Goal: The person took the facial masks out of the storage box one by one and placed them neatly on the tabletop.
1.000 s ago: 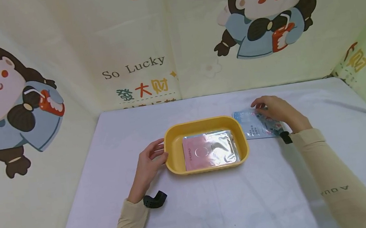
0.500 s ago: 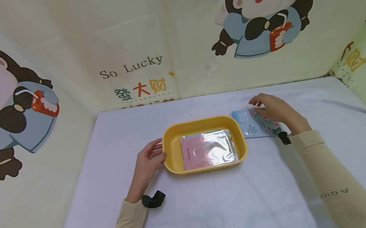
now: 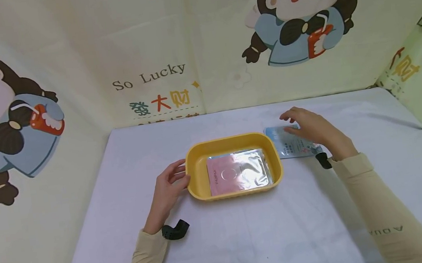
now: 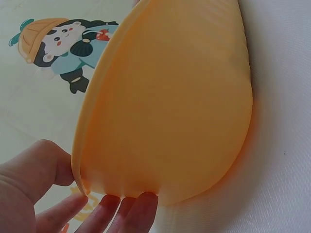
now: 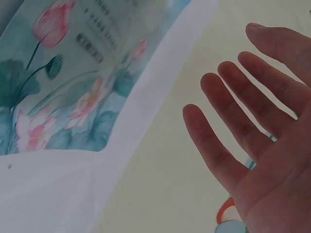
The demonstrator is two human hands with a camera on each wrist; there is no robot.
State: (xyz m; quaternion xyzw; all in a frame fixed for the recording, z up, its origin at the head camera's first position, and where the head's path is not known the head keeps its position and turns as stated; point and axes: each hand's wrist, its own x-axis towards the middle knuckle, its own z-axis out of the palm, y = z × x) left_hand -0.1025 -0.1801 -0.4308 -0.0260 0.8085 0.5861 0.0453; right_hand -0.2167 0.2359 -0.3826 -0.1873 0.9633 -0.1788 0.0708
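In the head view a yellow plastic tray [image 3: 231,142] holds a pink and silver foil packet [image 3: 239,171] marked PMPM. My left hand [image 3: 167,193] is at the tray's left end, fingertips and thumb against its outer wall and rim; the left wrist view shows the fingers [image 4: 141,211] nearly straight against the yellow wall. To the right of the tray lies a pale blue sachet [image 3: 290,142], printed with lotus flowers in the right wrist view. Above that sachet hovers my right hand [image 3: 312,126], its fingers [image 5: 218,150] spread apart with nothing between them.
A white cloth [image 3: 247,240] covers the table. Behind it hangs a cream curtain [image 3: 216,39] with cartoon figures and lettering. Dark wrist cameras are worn on both arms, the left camera [image 3: 176,230] close over the cloth.
My right hand has lifted slightly and shifted left over the blue sachet, uncovering more of its print. The left hand stays at the tray, and the head view has drifted slightly.
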